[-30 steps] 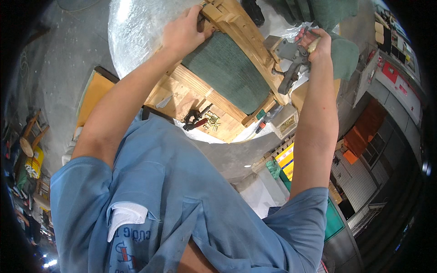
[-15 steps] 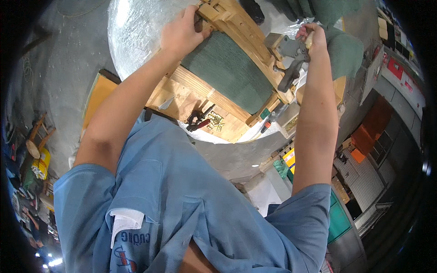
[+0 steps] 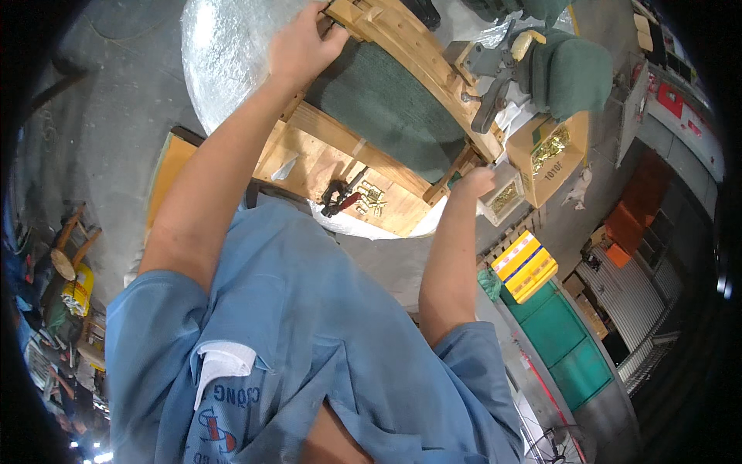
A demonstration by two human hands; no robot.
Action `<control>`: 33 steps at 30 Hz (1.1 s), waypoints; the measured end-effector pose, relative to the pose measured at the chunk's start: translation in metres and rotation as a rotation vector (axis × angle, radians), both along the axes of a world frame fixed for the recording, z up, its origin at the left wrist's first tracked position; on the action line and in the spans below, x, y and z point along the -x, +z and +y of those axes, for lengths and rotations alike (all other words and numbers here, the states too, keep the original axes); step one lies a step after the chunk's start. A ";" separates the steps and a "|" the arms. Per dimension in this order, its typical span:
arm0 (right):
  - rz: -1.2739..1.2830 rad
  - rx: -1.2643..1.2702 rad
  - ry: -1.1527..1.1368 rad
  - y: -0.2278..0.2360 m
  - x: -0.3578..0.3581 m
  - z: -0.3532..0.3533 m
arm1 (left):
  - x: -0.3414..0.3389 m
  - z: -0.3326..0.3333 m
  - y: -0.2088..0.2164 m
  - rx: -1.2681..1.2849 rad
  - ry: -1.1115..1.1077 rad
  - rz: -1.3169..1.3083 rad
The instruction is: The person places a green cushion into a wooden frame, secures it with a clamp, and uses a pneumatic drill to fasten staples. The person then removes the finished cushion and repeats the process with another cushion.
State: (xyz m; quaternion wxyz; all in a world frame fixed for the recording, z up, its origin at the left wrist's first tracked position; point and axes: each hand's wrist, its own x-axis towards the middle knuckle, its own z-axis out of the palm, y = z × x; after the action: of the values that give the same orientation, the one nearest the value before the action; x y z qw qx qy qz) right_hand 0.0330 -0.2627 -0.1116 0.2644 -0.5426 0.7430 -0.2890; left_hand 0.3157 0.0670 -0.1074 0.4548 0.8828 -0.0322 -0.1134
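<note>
The wooden frame [image 3: 417, 46] with its green panel [image 3: 390, 108] lies at the upper middle of the frame, on a plastic-wrapped tabletop [image 3: 220, 73]. My left hand [image 3: 301, 50] has its fingers closed on the wood's upper-left end. My right hand [image 3: 474, 182] is curled at its lower-right corner, beside a pale bin [image 3: 488, 209]; I can't tell whether those fingers pinch anything. A grey metal fixture [image 3: 488, 62] sits upper right; a black-and-red tool [image 3: 338, 199] lies near brass fasteners [image 3: 372, 199], at centre.
</note>
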 end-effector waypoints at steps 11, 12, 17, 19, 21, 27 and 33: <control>0.411 -0.321 -0.137 -0.015 -0.012 0.017 | -0.011 -0.037 0.007 -0.338 0.256 0.145; 0.475 -0.317 -0.137 -0.014 -0.018 0.021 | -0.015 -0.040 0.002 -0.353 0.241 0.127; 0.669 -0.349 -0.128 -0.010 -0.024 0.027 | -0.013 -0.047 0.001 -0.558 0.261 0.128; 0.661 -0.347 -0.147 -0.018 -0.020 0.021 | -0.009 -0.046 0.003 -0.546 0.223 0.072; 0.615 -0.319 -0.122 -0.001 -0.032 0.022 | -0.008 -0.051 0.003 -0.562 0.245 0.043; 0.666 -0.344 -0.122 0.008 -0.037 0.026 | -0.008 -0.049 0.000 -0.588 0.234 0.075; 0.547 -0.363 -0.073 0.013 -0.024 0.026 | -0.003 -0.047 -0.010 -0.503 0.203 -0.019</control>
State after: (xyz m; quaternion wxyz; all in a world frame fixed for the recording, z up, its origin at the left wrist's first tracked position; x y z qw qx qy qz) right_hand 0.0572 -0.2366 -0.0987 0.1371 -0.5173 0.8447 -0.0048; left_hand 0.3189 0.0201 -0.1173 0.2298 0.9678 0.0813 -0.0632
